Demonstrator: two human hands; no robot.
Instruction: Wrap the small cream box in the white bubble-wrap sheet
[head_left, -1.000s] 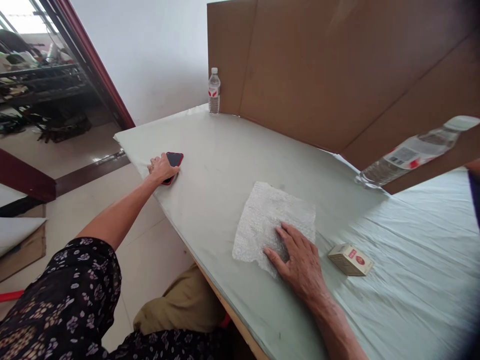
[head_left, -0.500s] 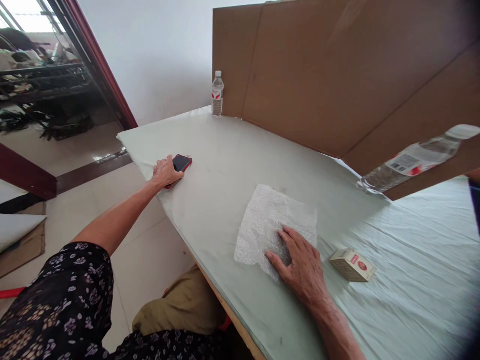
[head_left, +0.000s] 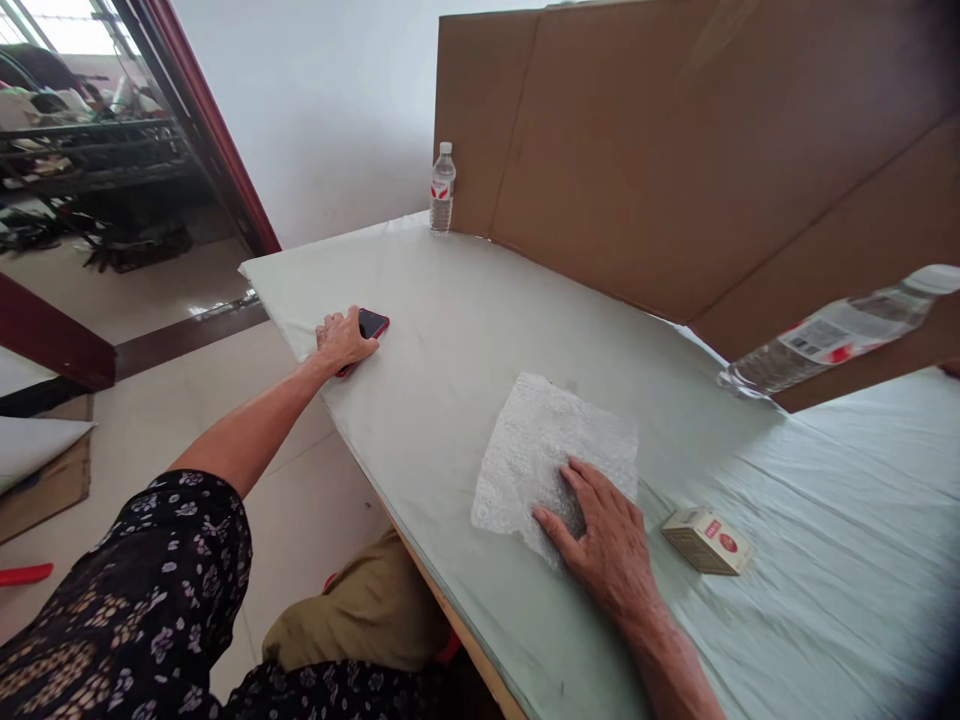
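My left hand (head_left: pixel 345 338) is wrapped over a dark phone with a red edge (head_left: pixel 373 324), which lies near the table's left edge. Its thumb is on the near side of the phone, and part of the phone is hidden under the palm. My right hand (head_left: pixel 604 530) rests with fingers apart on the lower right part of a sheet of clear bubble wrap (head_left: pixel 525 450), spread on the table. To the right of that hand stands a small cream box (head_left: pixel 706 540) with a red mark.
A large brown cardboard panel (head_left: pixel 600 150) stands along the far side of the covered table (head_left: pixel 420 420). One water bottle (head_left: pixel 442 190) is upright at its left end; another bottle (head_left: pixel 832 335) is at the right. A doorway frame (head_left: pixel 217 130) is at the left.
The view has shifted slightly. My left hand appears a little further over the phone, which stays in about the same place. My right hand still rests on the bubble wrap.
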